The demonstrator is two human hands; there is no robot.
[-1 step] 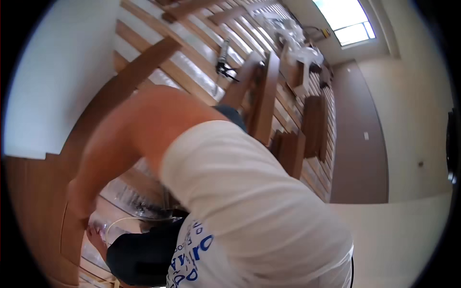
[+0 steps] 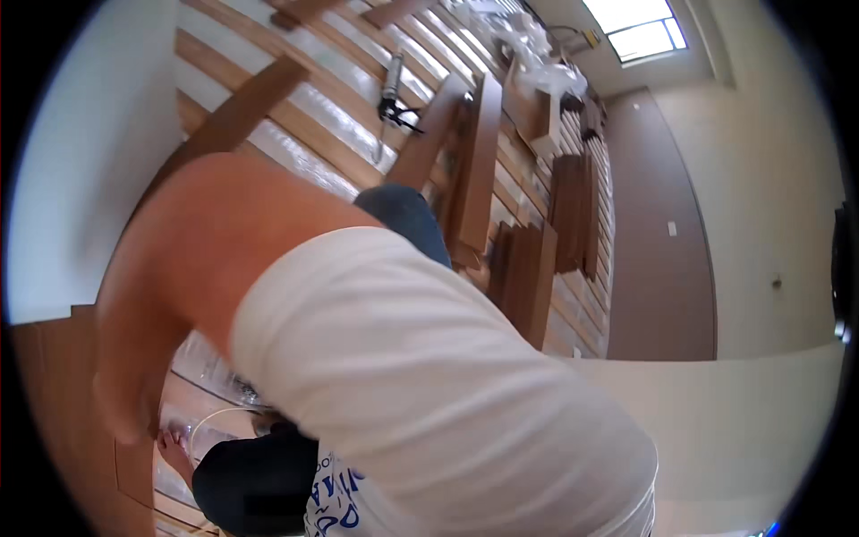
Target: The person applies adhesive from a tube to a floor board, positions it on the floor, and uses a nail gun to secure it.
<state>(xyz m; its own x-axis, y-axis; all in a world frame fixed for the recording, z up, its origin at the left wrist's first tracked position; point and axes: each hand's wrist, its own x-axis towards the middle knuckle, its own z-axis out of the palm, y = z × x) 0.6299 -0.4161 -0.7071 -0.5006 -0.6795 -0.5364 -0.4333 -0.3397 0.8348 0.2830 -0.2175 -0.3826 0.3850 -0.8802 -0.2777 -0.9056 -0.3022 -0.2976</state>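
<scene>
Shift: the right arm (image 2: 152, 286) has been moved further left and lower, so that more of the shirt print is hidden by its white sleeve (image 2: 394, 313); more of the blue knee (image 2: 407, 215) has been uncovered, and the whole view has been shifted slightly.
Right hand: brought down beside a brown floorboard (image 2: 134, 470); blurred, so whether anything is gripped cannot be told.
Left hand: placed just beside the same board, fingers partly bent; its grip cannot be made out (image 2: 176, 450).
Floorboard: laid at the lower left, next to other brown boards (image 2: 54, 385).
Caulking gun: left lying on the wooden strips (image 2: 327, 134), well apart from both hands (image 2: 390, 100).
Loose planks: laid and stacked across the strips, right of the gun (image 2: 474, 170).
Far end: clear plastic (image 2: 559, 80) is heaped below a window (image 2: 640, 36).
</scene>
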